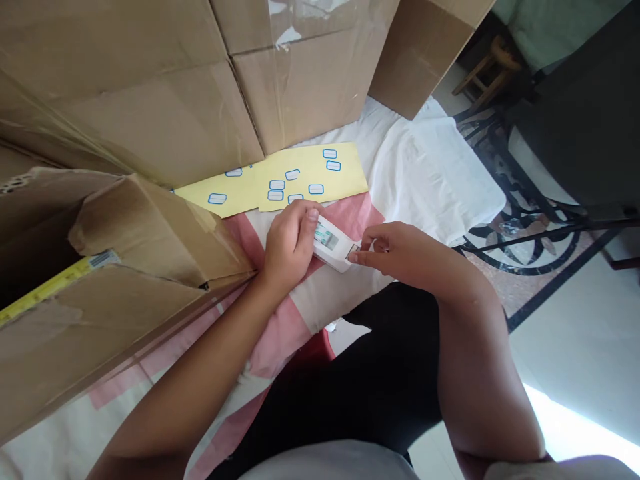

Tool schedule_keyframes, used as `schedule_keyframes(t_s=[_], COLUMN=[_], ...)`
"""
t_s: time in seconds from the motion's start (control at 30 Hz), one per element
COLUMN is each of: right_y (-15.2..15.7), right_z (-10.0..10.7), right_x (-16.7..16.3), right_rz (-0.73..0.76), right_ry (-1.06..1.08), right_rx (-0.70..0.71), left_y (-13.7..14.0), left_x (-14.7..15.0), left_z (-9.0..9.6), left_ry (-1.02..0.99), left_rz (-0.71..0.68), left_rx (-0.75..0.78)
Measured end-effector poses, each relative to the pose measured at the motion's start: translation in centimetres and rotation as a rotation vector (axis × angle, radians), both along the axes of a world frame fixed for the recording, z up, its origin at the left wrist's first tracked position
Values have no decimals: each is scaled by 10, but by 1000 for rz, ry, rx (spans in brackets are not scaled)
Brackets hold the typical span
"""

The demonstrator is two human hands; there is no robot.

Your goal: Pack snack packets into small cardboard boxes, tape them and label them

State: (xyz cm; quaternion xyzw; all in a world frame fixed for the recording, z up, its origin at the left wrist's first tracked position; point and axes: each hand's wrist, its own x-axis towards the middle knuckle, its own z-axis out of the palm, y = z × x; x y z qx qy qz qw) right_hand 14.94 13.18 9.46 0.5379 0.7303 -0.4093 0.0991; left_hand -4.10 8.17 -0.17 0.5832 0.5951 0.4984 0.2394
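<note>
A small white box (331,243), with a greenish printed panel on its upper face, lies tilted between my two hands. My left hand (293,237) is closed round its far left end, the thumb along the edge. At the opposite end, the thumb and forefinger of my right hand (387,248) pinch a dark-edged part of the box; its other fingers are curled. Just beyond my hands are yellow sheets (345,180) bearing several white labels with blue borders (316,189). I cannot read the print on the box.
Large cardboard boxes (305,93) stand behind the sheets. An opened carton (150,227) sits at the left, with a yellow strip (55,283) along its edge. Pink-and-white cloth (280,333) covers the surface. A wooden stool (487,70) stands on the floor at the far right.
</note>
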Motion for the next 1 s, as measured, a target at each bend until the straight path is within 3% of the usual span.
schedule_keyframes(t_s=[0.3,0.57,1.0], right_y=[2,6,11], right_z=[1,0,0], right_x=[5,4,10], right_rz=[46,58,105], right_ry=[38,-30,-19], right_rx=[-44,28,-79], left_y=[1,1,2], left_x=[0,-1,-2], left_z=[1,0,-1], left_ry=[7,3,12], left_rz=[-5,-16,-35], left_rx=[-3,1,21])
